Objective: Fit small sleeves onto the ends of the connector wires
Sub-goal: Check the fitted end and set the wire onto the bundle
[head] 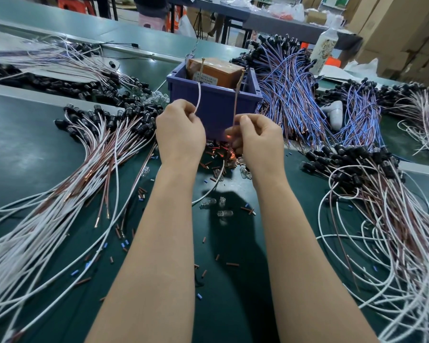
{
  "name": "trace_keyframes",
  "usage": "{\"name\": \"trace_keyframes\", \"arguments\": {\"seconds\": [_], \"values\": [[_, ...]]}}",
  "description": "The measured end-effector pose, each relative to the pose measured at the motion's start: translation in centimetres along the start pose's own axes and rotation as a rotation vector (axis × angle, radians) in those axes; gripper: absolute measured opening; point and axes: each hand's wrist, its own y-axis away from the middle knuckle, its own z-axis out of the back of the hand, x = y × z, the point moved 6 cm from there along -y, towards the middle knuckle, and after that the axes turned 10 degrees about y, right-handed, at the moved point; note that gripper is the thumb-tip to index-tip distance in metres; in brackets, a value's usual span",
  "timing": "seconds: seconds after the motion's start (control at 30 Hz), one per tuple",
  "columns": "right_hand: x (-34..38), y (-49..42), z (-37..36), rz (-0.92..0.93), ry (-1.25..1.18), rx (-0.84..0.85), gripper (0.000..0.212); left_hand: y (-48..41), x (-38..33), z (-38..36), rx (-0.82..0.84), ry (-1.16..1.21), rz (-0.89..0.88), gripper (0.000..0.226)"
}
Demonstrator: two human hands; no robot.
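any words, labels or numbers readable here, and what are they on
Nothing can be read as it stands.
White label on the brown box in the purple bin: printed lines, too small and blurred to read.
Bottle at the far right: patterned wrap, too blurred to read.

One head-worn wide-angle view, looking forward and down along both forearms, close over the dark green bench (pixel 30 149), with a cardboard-stacked workshop background up top.
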Motion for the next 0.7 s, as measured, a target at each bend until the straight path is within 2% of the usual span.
{"name": "trace_keyframes", "arguments": {"seconds": [0.07,0.13,0.2,0.23,0.3,0.37,0.43,0.53,0.6,0.7], "values": [[-0.9,0.0,-0.2,-0.085,-0.027,0.060,0.019,-0.1,0.3,0.0,0.026,0.004,0.050,0.023],[-2.0,-0.3,-0.8,-0.091,0.297,0.151,0.019,-0.1,0.8,0.0,0.062,-0.002,0.101,0.022],[-3.1,-0.1,-1.7,-0.121,0.687,0.274,0.027,0.0,1.4,-0.2,0.096,0.005,0.154,0.019],[-3.6,0.1,-2.1,-0.146,0.810,0.337,0.033,0.0,1.6,-0.2,0.109,0.027,0.182,0.018],[-3.9,0.4,-2.7,-0.160,0.894,0.408,0.035,0.0,2.1,-0.1,0.122,0.039,0.227,0.019],[-3.8,0.5,-2.8,-0.149,0.853,0.411,0.030,0.1,2.1,0.1,0.125,-0.061,0.230,0.023],[-2.9,0.4,-2.1,-0.125,0.724,0.352,0.022,0.3,1.2,0.3,0.096,-0.199,0.162,0.027],[-0.2,-0.1,0.6,-0.032,0.369,0.100,0.014,1.0,-2.2,0.2,0.044,-0.296,-0.034,0.030],[1.4,0.1,2.4,-0.004,0.055,0.032,0.013,1.7,-4.5,-1.4,0.173,-0.211,-0.169,0.035],[3.0,0.9,4.3,0.036,-0.087,0.061,0.015,3.9,-7.8,-3.6,0.417,0.193,-0.157,0.030]]}}
